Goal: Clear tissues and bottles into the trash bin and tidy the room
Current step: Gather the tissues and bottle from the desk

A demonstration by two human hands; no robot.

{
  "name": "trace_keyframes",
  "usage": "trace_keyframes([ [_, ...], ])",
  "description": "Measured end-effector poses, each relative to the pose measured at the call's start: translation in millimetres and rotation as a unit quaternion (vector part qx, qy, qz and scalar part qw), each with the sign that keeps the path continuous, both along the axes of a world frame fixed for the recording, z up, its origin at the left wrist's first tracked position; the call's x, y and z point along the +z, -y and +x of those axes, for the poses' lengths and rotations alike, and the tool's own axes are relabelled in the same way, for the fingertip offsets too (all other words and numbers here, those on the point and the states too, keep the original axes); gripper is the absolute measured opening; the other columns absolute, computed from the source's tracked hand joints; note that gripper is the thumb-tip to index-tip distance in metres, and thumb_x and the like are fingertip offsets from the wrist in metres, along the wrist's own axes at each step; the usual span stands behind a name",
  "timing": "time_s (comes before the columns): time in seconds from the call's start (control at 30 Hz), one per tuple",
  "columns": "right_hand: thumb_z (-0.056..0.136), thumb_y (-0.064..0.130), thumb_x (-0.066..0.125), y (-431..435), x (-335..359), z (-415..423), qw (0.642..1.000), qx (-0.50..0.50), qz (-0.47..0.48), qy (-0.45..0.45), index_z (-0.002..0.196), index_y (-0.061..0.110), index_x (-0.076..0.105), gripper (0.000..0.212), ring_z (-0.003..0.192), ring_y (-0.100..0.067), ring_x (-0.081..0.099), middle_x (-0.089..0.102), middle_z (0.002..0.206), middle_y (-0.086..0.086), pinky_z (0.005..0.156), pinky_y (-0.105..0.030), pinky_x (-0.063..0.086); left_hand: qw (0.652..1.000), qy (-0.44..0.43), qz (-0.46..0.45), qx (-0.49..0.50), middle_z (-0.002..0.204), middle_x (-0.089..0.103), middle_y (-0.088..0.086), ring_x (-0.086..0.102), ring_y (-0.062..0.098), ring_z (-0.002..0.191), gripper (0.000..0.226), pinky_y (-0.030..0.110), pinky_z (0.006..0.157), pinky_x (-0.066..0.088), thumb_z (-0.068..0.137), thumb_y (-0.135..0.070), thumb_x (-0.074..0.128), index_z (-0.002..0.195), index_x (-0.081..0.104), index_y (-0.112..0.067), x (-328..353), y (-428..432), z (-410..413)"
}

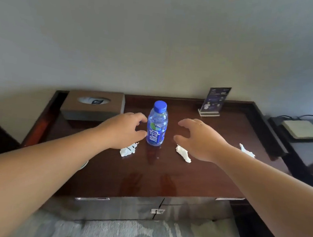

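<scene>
While the bottle (156,127) stands between them | left grip (126,131) spread | right grip (200,140) spread

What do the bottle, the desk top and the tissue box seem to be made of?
The bottle looks like clear glossy plastic: one sees through it above the blue label. The desk top seems dark wood or veneer under shiny lacquer, since it mirrors the bottle. The tissue box looks matte brown, perhaps leatherette or wood; I cannot tell which.

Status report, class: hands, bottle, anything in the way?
Left hand, right hand open, flanking blue-capped bottle. Bottle upright on desk. Crumpled tissues beside it, none blocking.
</scene>
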State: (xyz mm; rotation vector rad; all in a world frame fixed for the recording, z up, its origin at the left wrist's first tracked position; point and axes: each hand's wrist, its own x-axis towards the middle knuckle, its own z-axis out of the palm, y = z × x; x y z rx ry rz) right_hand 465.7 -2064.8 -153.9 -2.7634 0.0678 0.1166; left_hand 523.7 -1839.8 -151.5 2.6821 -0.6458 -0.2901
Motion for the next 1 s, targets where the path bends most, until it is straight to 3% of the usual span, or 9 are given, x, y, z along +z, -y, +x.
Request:
trace_keyframes([
  [0.27,0.083,0.054,0.054,-7.0,-47.1,17.7,0.999,0.020,0.022,-0.043,0.135,0.032,0.045,0.057,0.112,-0.018,0.054,0.050,0.130,0.004,0.082,-0.026,0.036,0.996,-0.054,0.059,0.037,0.137,0.048,0.002,0.049,0.021,0.123,0.049,0.040,0.098,0.043,0.090,-0.040,0.051,0.137,0.041,-0.027,-59.6,-14.2,15.0],
  [0.47,0.084,0.053,0.054,-9.6,-70.1,22.9,0.998,-0.015,0.008,-0.066,0.137,0.033,0.044,0.058,0.120,-0.020,0.051,0.047,0.139,0.005,0.083,-0.027,0.035,0.994,-0.073,0.081,0.017,0.136,0.047,0.003,0.050,0.026,0.120,0.050,0.038,0.092,0.043,0.089,-0.039,0.051,0.137,0.040,-0.027,-94.9,-16.6,33.7],
  [1.0,0.085,0.053,0.054,17.4,-97.3,34.1,0.995,-0.054,0.016,-0.087,0.133,0.036,0.046,0.052,0.111,-0.018,0.054,0.050,0.132,0.008,0.078,-0.029,0.037,0.984,-0.097,0.143,0.036,0.145,0.030,0.003,0.043,0.030,0.122,0.068,0.040,0.091,0.044,0.086,-0.033,0.059,0.145,0.025,-0.031,-146.8,-14.6,53.0],
])
